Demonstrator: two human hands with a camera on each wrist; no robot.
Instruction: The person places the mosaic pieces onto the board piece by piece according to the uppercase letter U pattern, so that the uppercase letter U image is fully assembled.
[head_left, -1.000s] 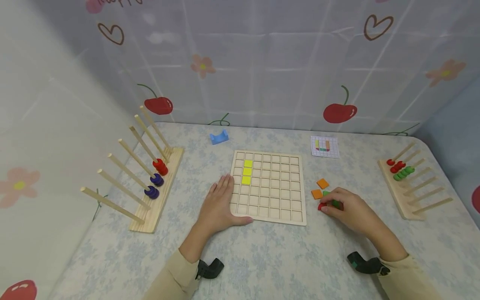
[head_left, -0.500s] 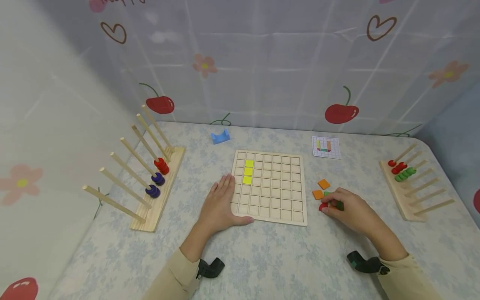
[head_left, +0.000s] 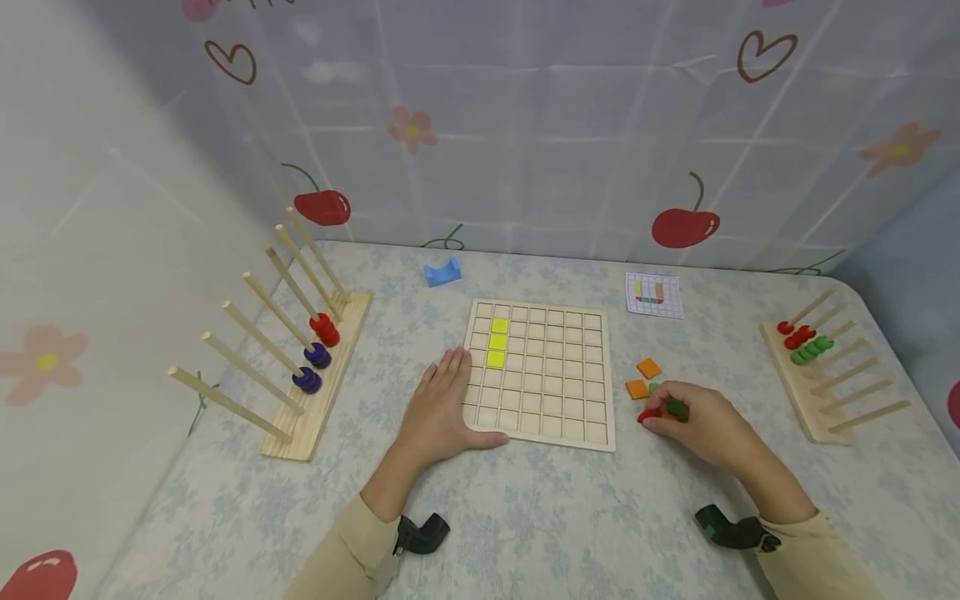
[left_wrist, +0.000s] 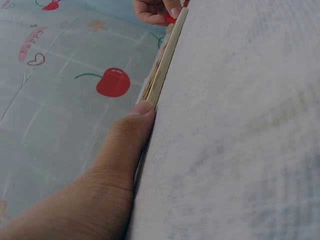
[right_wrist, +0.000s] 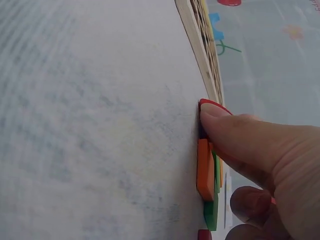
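Observation:
A square wooden grid board (head_left: 558, 383) lies mid-table, with a column of yellow tiles (head_left: 497, 342) in its upper left cells. My left hand (head_left: 438, 408) rests at the board's left side, fingers straight, thumb stretched along the front edge; the left wrist view has the thumb (left_wrist: 122, 145) against the wooden rim. To the right of the board, my right hand (head_left: 705, 421) pinches a small red tile (head_left: 648, 415) with a curved edge. Under that hand, the right wrist view shows an orange tile (right_wrist: 205, 170) and green tiles (right_wrist: 212, 215), partly hidden in the head view.
Two loose orange tiles (head_left: 642, 378) lie beside the board. Behind them is a pattern card (head_left: 654, 295). A blue curved piece (head_left: 442, 272) sits at the back. Peg racks stand at left (head_left: 330, 383) and right (head_left: 802, 383), both with coloured pieces on pegs.
The red tile has tipped up slightly in my right fingers. My left hand stays in place on the board, and the head view has shifted a little.

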